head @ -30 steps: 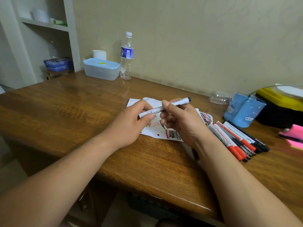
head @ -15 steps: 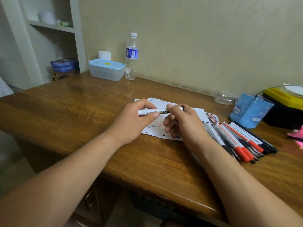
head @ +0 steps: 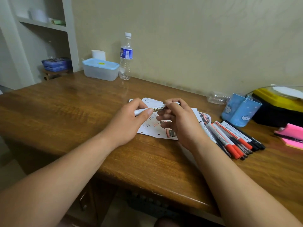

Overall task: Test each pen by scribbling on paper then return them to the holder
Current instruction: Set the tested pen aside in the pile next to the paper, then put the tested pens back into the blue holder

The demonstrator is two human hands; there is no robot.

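Observation:
A white whiteboard marker [head: 158,108] with a black cap is held level above the scribbled paper [head: 203,117]. My left hand [head: 129,122] pinches its white barrel end. My right hand [head: 178,122] grips the capped end, hiding most of the cap. The paper lies on the wooden desk [head: 65,115] and carries red and black scribbles. A row of several red and black pens [head: 229,138] lies on the desk right of my right wrist. The blue pen holder [head: 241,110] with cat pictures stands behind them; I see no pens in it.
A lidded plastic box [head: 100,71] and an upright water bottle [head: 126,56] stand at the back by the wall. A crushed clear bottle [head: 217,98] lies left of the holder. A yellow and black case [head: 278,105] and pink sticky notes [head: 291,136] sit far right.
The marker has come down from a tilt to level, closer to the paper. My right hand has slid over the capped end, which was showing a second ago.

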